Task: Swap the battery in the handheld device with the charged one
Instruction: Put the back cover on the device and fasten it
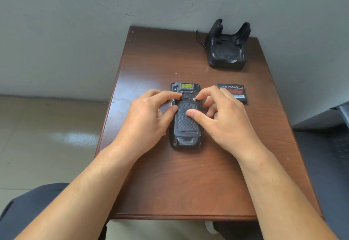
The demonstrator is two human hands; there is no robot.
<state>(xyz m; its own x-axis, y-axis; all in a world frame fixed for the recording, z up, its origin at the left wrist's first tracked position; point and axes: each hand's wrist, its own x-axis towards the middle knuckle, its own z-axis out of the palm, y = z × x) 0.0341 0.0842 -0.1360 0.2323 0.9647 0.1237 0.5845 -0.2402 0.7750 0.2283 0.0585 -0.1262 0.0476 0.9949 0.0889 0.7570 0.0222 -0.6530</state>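
A black handheld device [186,137] lies face down in the middle of the brown table [170,183], its textured battery cover on. My left hand [149,115] rests on the device's left side, forefinger on the left latch near the top and thumb against the cover's edge. My right hand [219,115] rests on its right side, forefinger tip at the small silver latch [194,99] and thumb pressing the middle of the cover. A loose black battery [236,93] with a red label lies flat just right of the device, partly behind my right hand.
A black charging cradle [227,50] with a cable stands at the table's back right corner, near the grey wall. A dark chair or cabinet edge [330,145] is at the right. My dark-clothed knee [37,202] shows at lower left.
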